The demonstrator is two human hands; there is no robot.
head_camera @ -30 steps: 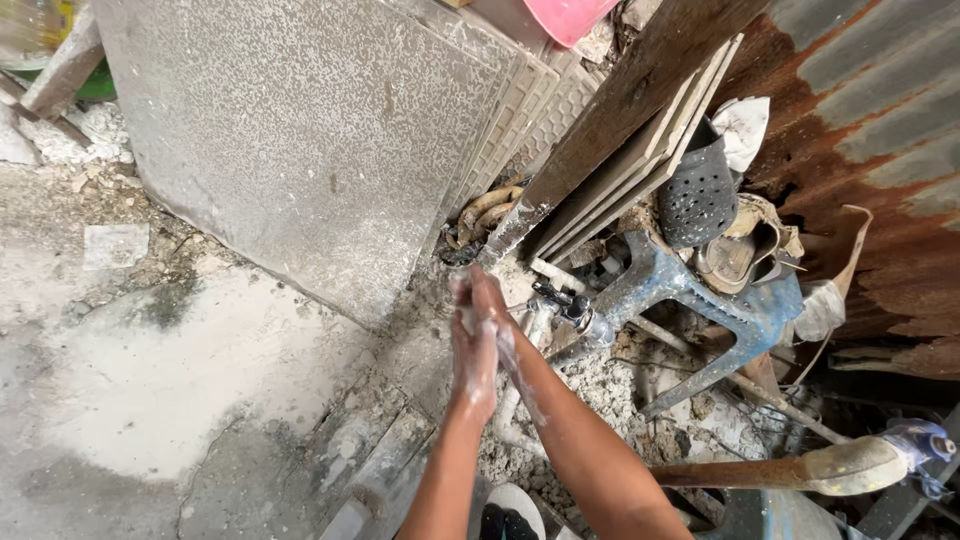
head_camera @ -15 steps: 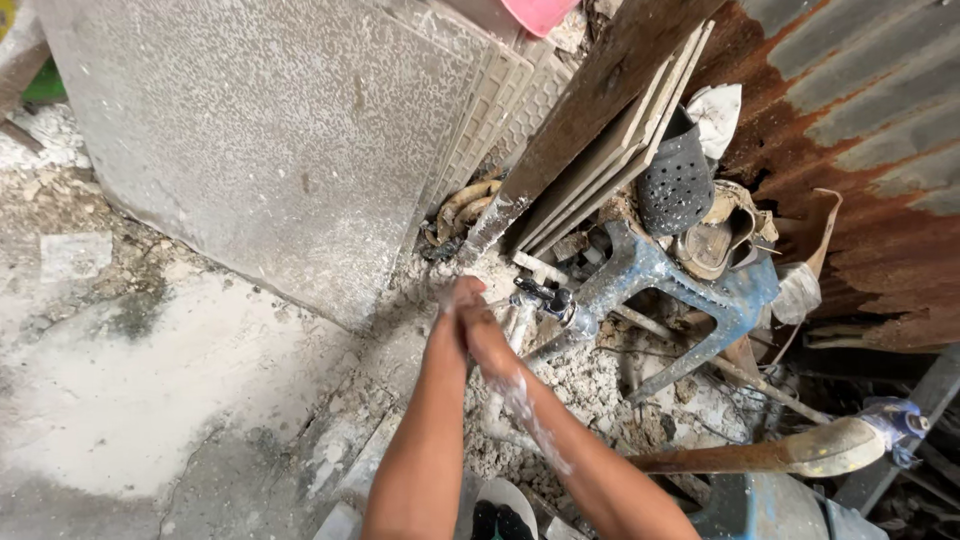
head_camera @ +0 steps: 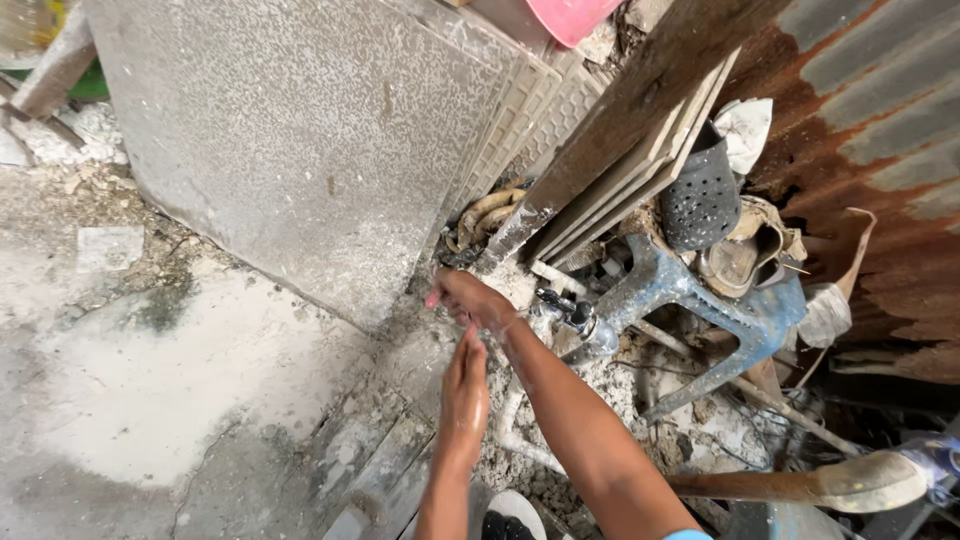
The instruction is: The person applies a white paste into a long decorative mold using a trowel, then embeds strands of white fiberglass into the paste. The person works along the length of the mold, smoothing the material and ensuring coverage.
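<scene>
Down among the rubble at the foot of a large grey slab point(head_camera: 300, 150) that leans against stacked tiles, the person's two hands work close to a small tap point(head_camera: 570, 315) at the end of a white pipe point(head_camera: 510, 420) that rises out of the debris. The right hand point(head_camera: 475, 300) reaches forward just left of the tap, fingers loosely curled with no grip on anything, and looks wet and streaked with pale dust. The left hand point(head_camera: 465, 385) sits just behind it, flat and open, palm turned toward the right forearm as if rubbing it; it holds nothing either. Both seem placed near the spout to catch water, though no stream is clear to see. Beside the tap lies a tipped blue plastic stool point(head_camera: 700, 300), with a dark perforated cup point(head_camera: 700, 200) resting above it. Rusty corrugated sheet point(head_camera: 860, 130) closes the right side, and a dusty wooden handle point(head_camera: 800, 485) lies across the lower right.
</scene>
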